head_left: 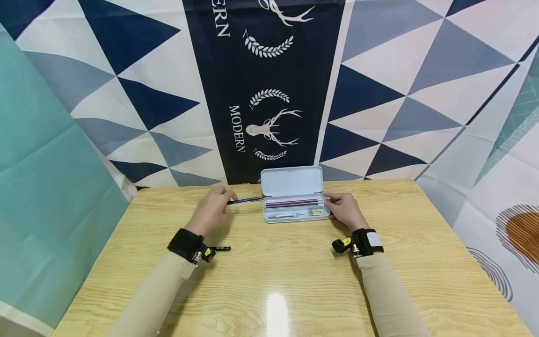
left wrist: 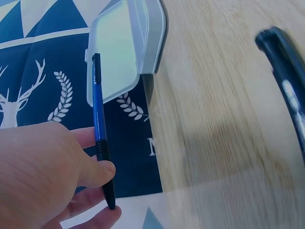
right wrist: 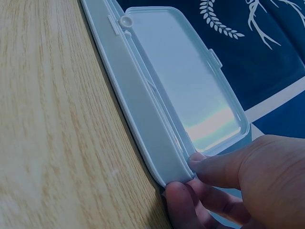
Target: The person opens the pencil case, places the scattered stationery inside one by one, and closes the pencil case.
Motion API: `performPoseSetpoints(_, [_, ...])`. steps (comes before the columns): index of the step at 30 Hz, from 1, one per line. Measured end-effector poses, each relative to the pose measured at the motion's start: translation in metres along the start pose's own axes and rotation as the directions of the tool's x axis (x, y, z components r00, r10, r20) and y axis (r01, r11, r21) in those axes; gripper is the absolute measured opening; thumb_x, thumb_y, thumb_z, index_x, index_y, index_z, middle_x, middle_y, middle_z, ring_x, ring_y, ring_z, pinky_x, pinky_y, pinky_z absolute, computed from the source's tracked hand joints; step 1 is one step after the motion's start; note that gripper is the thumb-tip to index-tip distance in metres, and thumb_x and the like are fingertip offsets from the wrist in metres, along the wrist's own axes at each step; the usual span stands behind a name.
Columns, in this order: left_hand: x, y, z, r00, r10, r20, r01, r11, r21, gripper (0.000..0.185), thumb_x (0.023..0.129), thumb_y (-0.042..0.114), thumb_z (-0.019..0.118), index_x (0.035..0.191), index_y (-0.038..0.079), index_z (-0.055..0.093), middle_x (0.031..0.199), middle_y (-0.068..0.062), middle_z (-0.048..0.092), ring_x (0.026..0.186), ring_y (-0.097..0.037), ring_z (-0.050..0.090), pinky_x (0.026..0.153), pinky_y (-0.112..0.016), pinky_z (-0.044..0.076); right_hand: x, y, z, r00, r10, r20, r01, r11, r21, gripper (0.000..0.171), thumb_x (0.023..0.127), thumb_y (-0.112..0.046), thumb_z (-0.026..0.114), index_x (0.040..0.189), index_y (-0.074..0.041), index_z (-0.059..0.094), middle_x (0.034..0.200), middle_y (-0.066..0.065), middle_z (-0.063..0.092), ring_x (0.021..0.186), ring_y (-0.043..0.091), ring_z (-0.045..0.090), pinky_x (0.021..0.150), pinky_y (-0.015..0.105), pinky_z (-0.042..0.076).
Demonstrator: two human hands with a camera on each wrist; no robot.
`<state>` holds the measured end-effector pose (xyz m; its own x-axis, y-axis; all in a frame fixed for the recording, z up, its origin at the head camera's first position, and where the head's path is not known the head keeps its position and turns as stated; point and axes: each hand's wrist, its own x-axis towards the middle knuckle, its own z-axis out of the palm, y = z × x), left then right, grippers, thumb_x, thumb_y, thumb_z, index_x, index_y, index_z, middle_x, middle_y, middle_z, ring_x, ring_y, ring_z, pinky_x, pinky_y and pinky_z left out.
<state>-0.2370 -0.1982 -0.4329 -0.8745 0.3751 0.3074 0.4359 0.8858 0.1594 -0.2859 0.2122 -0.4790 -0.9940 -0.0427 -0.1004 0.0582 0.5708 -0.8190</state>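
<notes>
My left hand [head_left: 210,209] pinches the blue pen [head_left: 246,200] in curled fingers, its long axis pointing right at the open pencil case [head_left: 294,206] just beside on the worktop, whose right end my right hand [head_left: 345,209] fingers grip.

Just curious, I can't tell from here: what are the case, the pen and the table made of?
Case: probably plastic, pale and smooth, with moulded clips and a soft sheen. Pen in the left hand: likely blue plastic with a black ribbed grip. Table: light wood grain, glossy, perhaps laminate.
</notes>
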Motion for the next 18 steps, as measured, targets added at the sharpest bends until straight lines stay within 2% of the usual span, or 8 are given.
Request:
performPoseSetpoints(10, [0.022,0.019,0.013,0.999,-0.028,0.044,0.029,0.999,-0.026,0.045,0.091,-0.019,0.072,0.125,0.007,0.081,0.112,-0.015,0.074,0.094,-0.026,0.064,0.079,-0.039,0.061,0.000,0.000,0.001,1.000,0.002,-0.012,-0.002,1.000,-0.006,0.044,0.114,-0.009,0.062,0.157,-0.003,0.065,0.136,0.033,0.073,0.081,0.016,0.067,0.066,0.019,0.059])
performPoseSetpoints(18, [0.034,0.029,0.025,0.999,-0.023,0.046,0.025,0.999,-0.033,0.048,0.091,-0.020,0.069,0.127,0.008,0.081,0.118,-0.016,0.075,0.105,-0.030,0.071,0.090,-0.044,0.065,0.002,0.001,0.002,1.000,0.000,-0.020,-0.001,1.000,-0.025,0.043,0.114,-0.010,0.062,0.157,-0.004,0.065,0.136,0.033,0.073,0.084,0.017,0.068,0.066,0.019,0.059])
